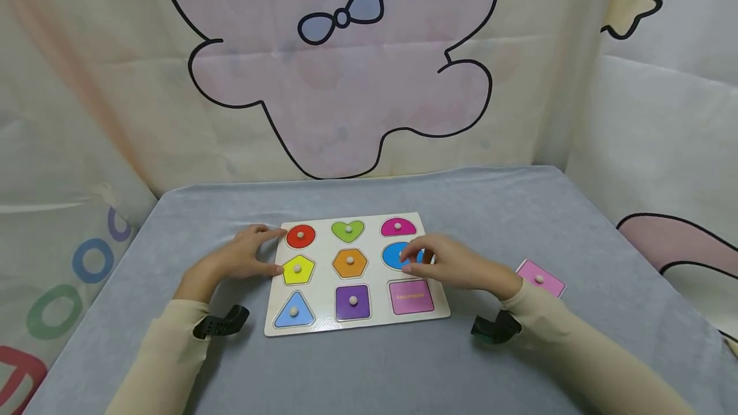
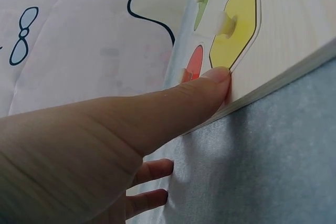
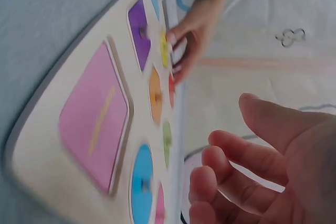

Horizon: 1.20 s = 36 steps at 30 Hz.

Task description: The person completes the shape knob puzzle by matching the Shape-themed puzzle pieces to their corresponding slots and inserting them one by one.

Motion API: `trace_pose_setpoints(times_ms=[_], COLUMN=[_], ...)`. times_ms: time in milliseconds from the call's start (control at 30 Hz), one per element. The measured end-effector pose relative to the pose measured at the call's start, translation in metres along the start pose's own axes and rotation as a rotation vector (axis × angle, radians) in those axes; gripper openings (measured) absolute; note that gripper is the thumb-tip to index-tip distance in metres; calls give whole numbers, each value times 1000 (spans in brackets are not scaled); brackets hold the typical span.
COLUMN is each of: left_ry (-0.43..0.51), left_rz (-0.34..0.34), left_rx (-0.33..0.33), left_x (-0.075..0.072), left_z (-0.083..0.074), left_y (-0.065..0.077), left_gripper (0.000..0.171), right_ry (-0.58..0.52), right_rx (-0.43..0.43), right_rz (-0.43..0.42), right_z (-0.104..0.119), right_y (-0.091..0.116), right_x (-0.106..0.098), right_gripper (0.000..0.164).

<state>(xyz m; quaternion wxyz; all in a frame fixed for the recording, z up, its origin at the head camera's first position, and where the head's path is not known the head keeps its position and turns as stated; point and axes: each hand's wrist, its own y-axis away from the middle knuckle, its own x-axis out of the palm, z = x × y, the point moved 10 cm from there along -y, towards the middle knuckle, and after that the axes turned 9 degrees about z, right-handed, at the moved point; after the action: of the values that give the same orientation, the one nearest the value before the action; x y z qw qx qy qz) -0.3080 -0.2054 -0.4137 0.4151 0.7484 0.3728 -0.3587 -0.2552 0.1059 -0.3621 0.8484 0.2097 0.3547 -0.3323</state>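
Observation:
A white shape puzzle board (image 1: 324, 316) lies on the table with knobbed pieces in its slots. Along its left edge, my left hand (image 1: 233, 260) touches the board with thumb and forefinger, beside the red circle (image 1: 296, 241) and yellow pentagon (image 1: 293, 276). The thumb tip meets the board by the pentagon (image 2: 244, 17) in the left wrist view. My right hand (image 1: 461, 264) hovers at the blue oval (image 1: 390, 253), fingers loosely bent and holding nothing. Below that oval, the pink rectangular slot (image 3: 92, 119) shows its printed floor without a knob.
A pink rectangular piece (image 1: 550, 284) with a knob lies on the grey-blue tablecloth (image 1: 369, 376) right of the board, partly behind my right forearm. An orange hexagon (image 1: 343, 272) and a purple square (image 1: 343, 311) sit mid-board. Printed curtains (image 1: 519, 82) hang behind the table.

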Motion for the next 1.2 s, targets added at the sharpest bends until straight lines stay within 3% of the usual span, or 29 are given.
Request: trace_pose_setpoints(times_ms=[200, 400, 600, 800, 967, 1200], left_ry=[-2, 1, 2, 2, 8, 15], left_rz=[0, -3, -5, -17, -18, -26], left_rx=[12, 12, 7, 5, 10, 9], left_x=[4, 6, 3, 0, 2, -1], left_z=[-1, -1, 0, 1, -2, -1], left_y=[-1, -2, -1, 2, 2, 2], left_gripper=[87, 87, 87, 87, 86, 84], right_ry=[-19, -9, -8, -78, -84, -110], right_rx=[74, 100, 86, 94, 86, 62], right_rz=[-91, -153, -142, -134, -122, -53], right_z=[-23, -31, -37, -68, -89, -107], right_y=[29, 50, 64, 76, 83, 105], right_x=[-19, -44, -74, -97, -103, -95], right_gripper=[24, 24, 23, 24, 24, 28])
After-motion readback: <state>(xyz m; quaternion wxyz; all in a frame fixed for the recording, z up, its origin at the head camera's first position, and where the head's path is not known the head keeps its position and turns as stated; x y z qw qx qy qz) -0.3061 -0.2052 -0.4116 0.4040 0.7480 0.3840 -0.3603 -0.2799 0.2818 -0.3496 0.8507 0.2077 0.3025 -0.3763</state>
